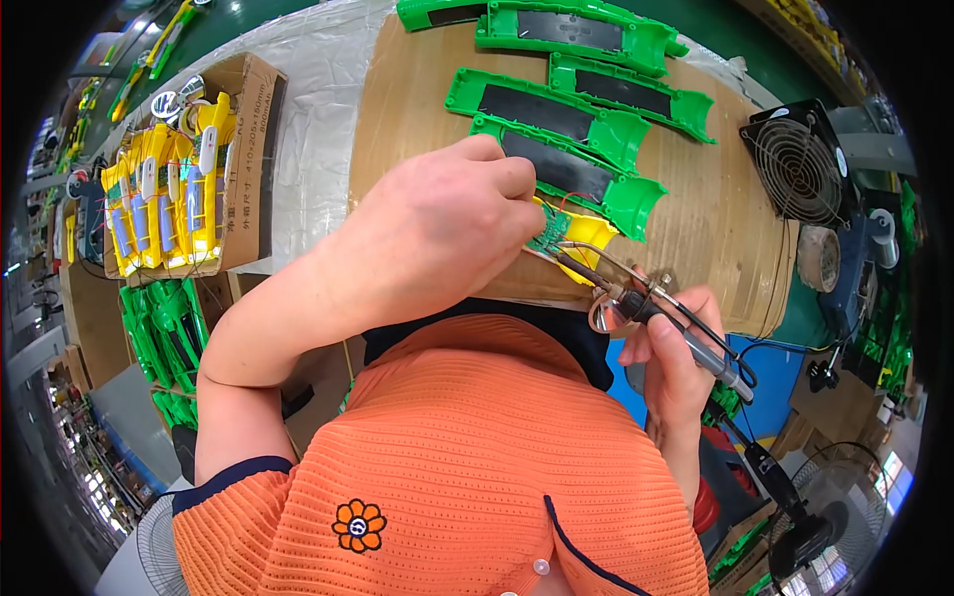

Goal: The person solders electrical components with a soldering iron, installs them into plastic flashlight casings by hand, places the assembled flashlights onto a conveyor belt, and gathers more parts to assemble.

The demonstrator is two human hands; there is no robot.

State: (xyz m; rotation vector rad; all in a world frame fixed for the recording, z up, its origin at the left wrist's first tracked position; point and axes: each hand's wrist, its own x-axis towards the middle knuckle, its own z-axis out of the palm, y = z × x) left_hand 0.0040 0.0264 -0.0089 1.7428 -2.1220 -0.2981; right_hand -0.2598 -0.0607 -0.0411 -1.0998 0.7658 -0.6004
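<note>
In my right hand (pixel 676 353) is a soldering iron (pixel 661 316) with a grey handle and a thin guide tube alongside it. Its tip points left, onto a small green circuit board (pixel 551 230). That board sits in a yellow plastic housing (pixel 588 238), with a red wire beside it. My left hand (pixel 447 223) is closed over the left part of the housing; its fingertips are hidden beneath the hand. Just beyond it lies a green half-shell (pixel 634 204) with a black pad inside. More green half-shells (pixel 618 139) are laid out farther back.
The work lies on a brown cardboard sheet (pixel 397 109). At left, a cardboard box (pixel 253 169) holds yellow housings with blue cells. A black fan (pixel 800 159) stands at the right, near a tape roll (pixel 819 258) and a blue-grey device (pixel 848 283). Green shells (pixel 164 333) are stacked lower left.
</note>
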